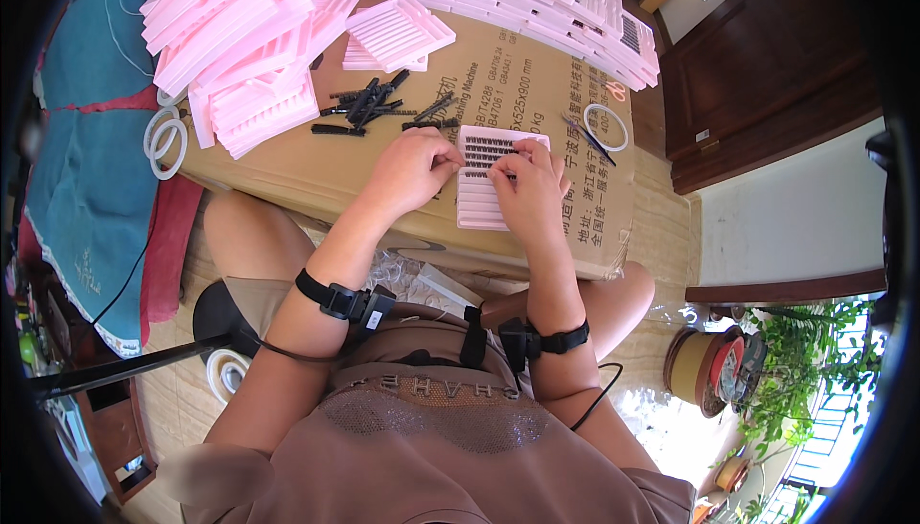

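A pink ridged tray (482, 211) lies on the cardboard box in front of me. Several black false-lash strips (487, 150) fill the slots of its far half, while bare grooves show in the near half. My left hand (414, 169) is closed in a pinch at the tray's left edge, by the left end of the nearest lash strip (476, 175). Over the tray's right side, my right hand (532, 196) has its fingers bent and pinched at the same strip's right end, which they hide. Loose black lash strips (369, 104) lie in a heap beyond my left hand.
Empty pink trays (230, 35) are piled at the far left of the cardboard box (383, 208). Filled trays (575, 21) stand stacked along its far edge. Tweezers (592, 143), a white ring (606, 128) and orange-handled scissors (613, 91) lie at the right. White rings (165, 145) hang at the left edge.
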A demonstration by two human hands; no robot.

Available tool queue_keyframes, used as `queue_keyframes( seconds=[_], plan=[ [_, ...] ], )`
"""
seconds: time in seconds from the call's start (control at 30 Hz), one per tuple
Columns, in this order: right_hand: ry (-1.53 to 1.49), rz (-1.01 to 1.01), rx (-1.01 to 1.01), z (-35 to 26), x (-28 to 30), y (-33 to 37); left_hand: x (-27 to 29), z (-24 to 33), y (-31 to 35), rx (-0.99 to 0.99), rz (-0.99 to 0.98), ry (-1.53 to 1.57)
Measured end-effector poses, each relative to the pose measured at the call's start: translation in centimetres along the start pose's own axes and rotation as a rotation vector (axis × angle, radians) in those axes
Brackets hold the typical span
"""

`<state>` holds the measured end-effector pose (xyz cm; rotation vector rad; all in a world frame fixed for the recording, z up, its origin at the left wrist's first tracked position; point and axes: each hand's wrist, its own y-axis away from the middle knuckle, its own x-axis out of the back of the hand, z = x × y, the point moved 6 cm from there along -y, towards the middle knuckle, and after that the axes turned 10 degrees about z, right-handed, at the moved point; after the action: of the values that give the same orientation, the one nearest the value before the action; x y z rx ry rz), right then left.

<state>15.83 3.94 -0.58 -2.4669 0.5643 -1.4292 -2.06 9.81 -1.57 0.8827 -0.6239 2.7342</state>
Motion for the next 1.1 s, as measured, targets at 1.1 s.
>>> queue_keyframes(
  seconds=[1.1],
  plan=[
    [0.026,0.049,-0.103,3.3,2.0,-0.4,-0.7,1.1,-2.2,0.095,-0.123,-0.182]
  ],
)
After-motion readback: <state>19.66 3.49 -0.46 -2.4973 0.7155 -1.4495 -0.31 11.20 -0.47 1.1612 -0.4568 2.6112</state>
